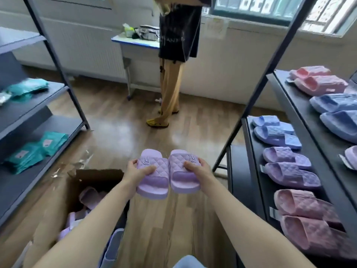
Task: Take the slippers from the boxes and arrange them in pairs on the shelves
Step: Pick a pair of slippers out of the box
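I hold two lilac quilted slippers side by side above the floor. My left hand [138, 170] grips the left slipper [154, 180] by its strap. The right slipper [183, 176] is gripped the same way by my right hand [197, 167]. An open cardboard box [63, 200] at lower left holds more lilac slippers [90, 197]. On the dark shelf [255, 171] at right stand pairs of slippers: blue [276, 132], purple [289, 167] and pink [305, 215]. The shelf above carries pink [318, 79] and blue [338, 111] pairs.
A person [177, 60] stands ahead by a small desk [135, 43] under the window. A dark shelving unit [34, 105] on the left holds teal packets [34, 149]. Wooden floor [125, 122] lies between the two shelf units.
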